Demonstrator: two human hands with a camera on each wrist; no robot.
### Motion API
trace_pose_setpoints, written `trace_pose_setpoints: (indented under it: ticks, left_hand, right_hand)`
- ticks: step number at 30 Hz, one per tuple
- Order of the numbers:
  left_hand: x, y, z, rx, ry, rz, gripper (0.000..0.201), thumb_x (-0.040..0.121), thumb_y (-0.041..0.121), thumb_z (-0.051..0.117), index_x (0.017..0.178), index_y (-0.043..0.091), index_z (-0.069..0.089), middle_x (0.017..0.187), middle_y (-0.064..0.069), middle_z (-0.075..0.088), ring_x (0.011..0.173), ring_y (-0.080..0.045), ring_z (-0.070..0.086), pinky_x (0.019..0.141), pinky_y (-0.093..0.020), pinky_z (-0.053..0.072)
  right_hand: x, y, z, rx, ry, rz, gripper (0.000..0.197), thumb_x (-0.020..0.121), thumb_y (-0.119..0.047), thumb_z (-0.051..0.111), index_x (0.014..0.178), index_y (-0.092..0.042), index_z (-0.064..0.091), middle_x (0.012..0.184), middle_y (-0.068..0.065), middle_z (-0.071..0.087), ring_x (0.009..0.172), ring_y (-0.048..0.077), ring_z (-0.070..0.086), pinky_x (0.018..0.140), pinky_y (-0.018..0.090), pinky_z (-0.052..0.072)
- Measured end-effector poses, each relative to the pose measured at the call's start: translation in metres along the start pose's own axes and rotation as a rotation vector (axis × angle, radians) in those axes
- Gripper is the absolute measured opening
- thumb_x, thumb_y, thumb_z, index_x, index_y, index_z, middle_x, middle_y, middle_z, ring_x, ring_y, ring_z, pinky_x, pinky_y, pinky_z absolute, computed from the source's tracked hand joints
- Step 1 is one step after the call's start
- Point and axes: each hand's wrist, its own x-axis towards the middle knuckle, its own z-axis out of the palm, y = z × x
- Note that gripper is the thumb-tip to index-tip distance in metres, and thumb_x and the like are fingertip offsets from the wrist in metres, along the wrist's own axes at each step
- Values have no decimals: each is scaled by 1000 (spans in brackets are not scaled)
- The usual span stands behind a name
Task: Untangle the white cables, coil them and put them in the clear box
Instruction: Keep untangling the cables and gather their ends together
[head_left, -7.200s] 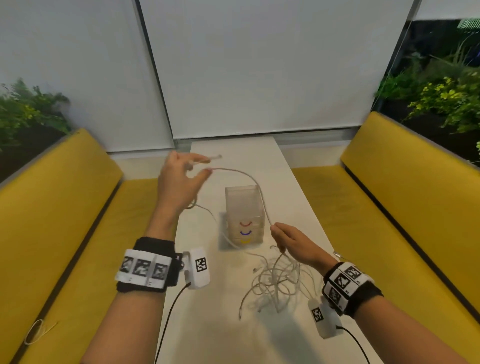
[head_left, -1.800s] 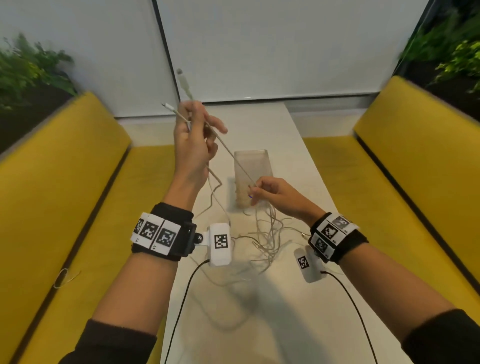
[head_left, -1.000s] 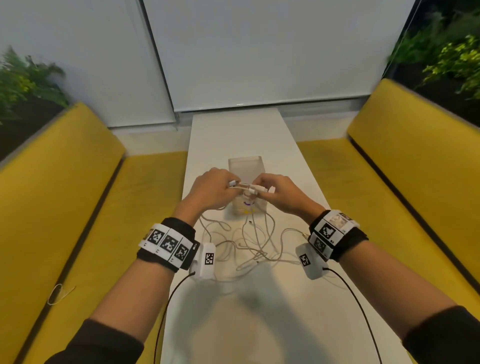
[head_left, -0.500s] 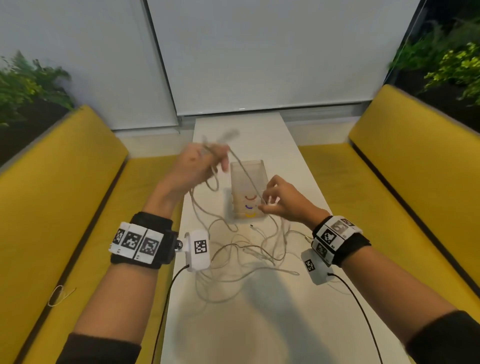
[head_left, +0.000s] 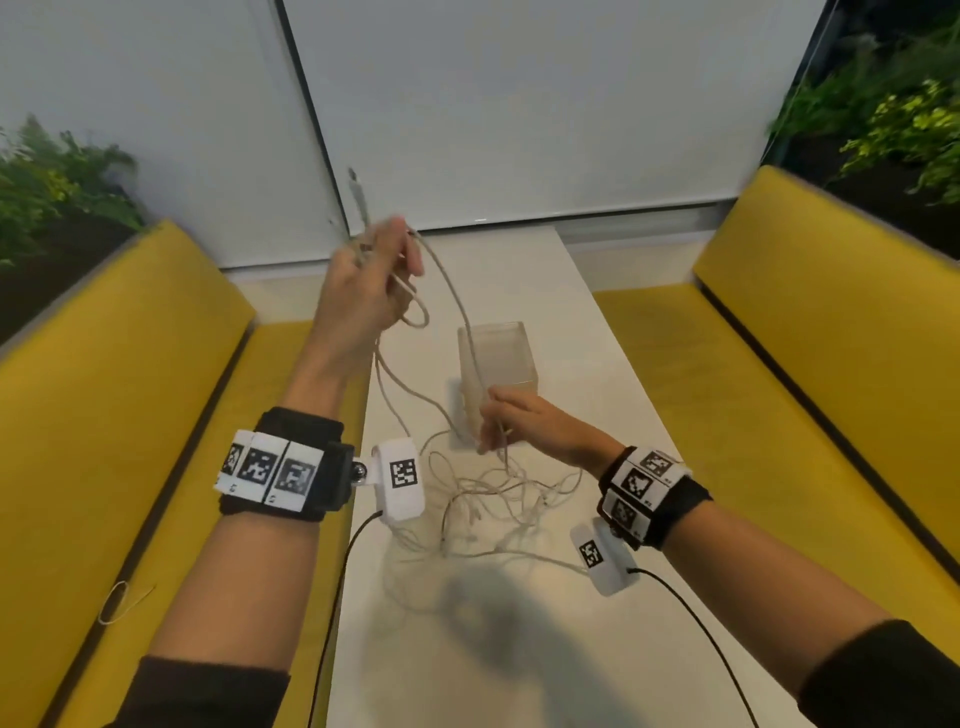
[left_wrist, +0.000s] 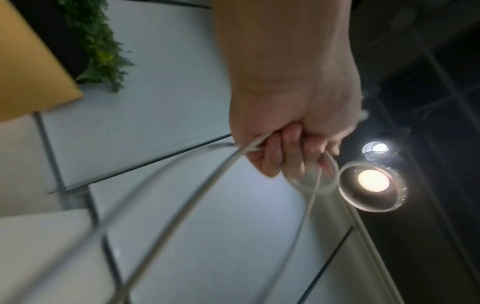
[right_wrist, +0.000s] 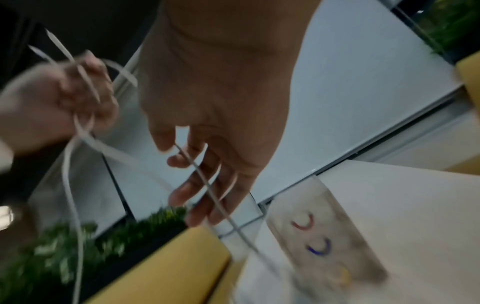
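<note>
My left hand (head_left: 387, 260) is raised above the table's left edge and grips a white cable (head_left: 457, 306). A small loop hangs below its fingers and a plug end (head_left: 356, 187) sticks up. In the left wrist view the curled fingers (left_wrist: 285, 152) hold the cable's loop (left_wrist: 311, 181). The cable slopes down to my right hand (head_left: 493, 415), which pinches it between thumb and fingers (right_wrist: 179, 160) just in front of the clear box (head_left: 496, 358). The box (right_wrist: 324, 236) shows red, blue and yellow marks. A tangle of white cables (head_left: 498, 499) lies on the table between my wrists.
The narrow white table (head_left: 597, 364) runs away from me between two yellow benches (head_left: 104, 389) (head_left: 831, 364). A small wire loop (head_left: 122, 603) lies on the left bench. Grey blinds and plants stand behind.
Both hands met at the box a second ago. Since then my left hand has risen up and to the left with the cable, drawing it through my right hand, which stays low by the box.
</note>
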Motion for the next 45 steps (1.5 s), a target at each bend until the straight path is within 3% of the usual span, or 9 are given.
trace_pose_setpoints:
  ticks: [4,7,14,18,26,31,34,40,45]
  left_hand:
    - [10,34,-28,-227,213,200,44,109,37,35,74,25,58,57,5,36,44,-10,29,43,-32,17]
    - [10,50,-41,-291,288,283,43,109,37,32,80,20,59,51,1,32,40,-15,26,41,-28,23]
    - [13,34,-21,-108,186,136,46,105,42,45,66,27,64,61,0,43,51,-19,36,55,-47,14]
    - [20,40,-37,-414,362,182,44,107,39,42,67,23,52,51,4,35,39,-12,28,42,-29,17]
    - [14,37,-29,-332,143,128,46,107,43,39,71,22,57,52,4,37,43,-12,28,47,-32,14]
    - [18,42,-42,-498,158,235,48,109,43,24,106,17,64,49,-2,21,39,-15,15,39,-29,16]
    - [17,40,-33,-316,120,200,47,110,40,25,122,22,66,50,0,25,43,-17,17,44,-33,18]
    - [4,-5,13,127,-357,-14,47,101,48,48,93,11,75,47,12,32,42,-10,21,46,-32,15]
    - [1,-19,28,454,-276,12,50,99,36,62,60,5,57,41,14,38,41,-1,35,48,-15,29]
  right_hand:
    - [-16,54,7,-262,-5,127,42,101,-33,48,75,-2,58,70,2,67,73,19,69,72,25,49]
    - [-26,89,1,-313,4,226,41,96,-48,51,69,-19,62,77,-3,73,86,22,73,85,39,53]
    - [-25,98,-6,-522,-167,187,26,93,-37,61,98,-20,79,100,1,76,94,15,67,87,31,49]
    - [-35,103,-12,-676,-263,346,22,92,-31,64,109,-23,76,99,-4,62,107,19,60,88,24,40]
    - [-36,109,-17,-821,-375,584,61,83,-38,73,139,-37,50,139,6,45,129,29,45,111,46,37]
    - [-51,131,-15,-775,-397,588,27,85,-48,65,100,-30,78,116,-3,70,111,19,62,104,42,47]
    - [-47,132,-15,-743,-292,561,31,81,-54,64,111,-47,70,129,5,56,124,27,49,109,44,39]
    - [-22,66,-6,-384,-130,337,80,87,-20,71,154,-24,27,155,8,29,140,20,31,108,28,31]
    - [-6,24,-1,61,-151,273,36,93,-32,64,128,-29,63,127,7,66,116,23,63,102,40,48]
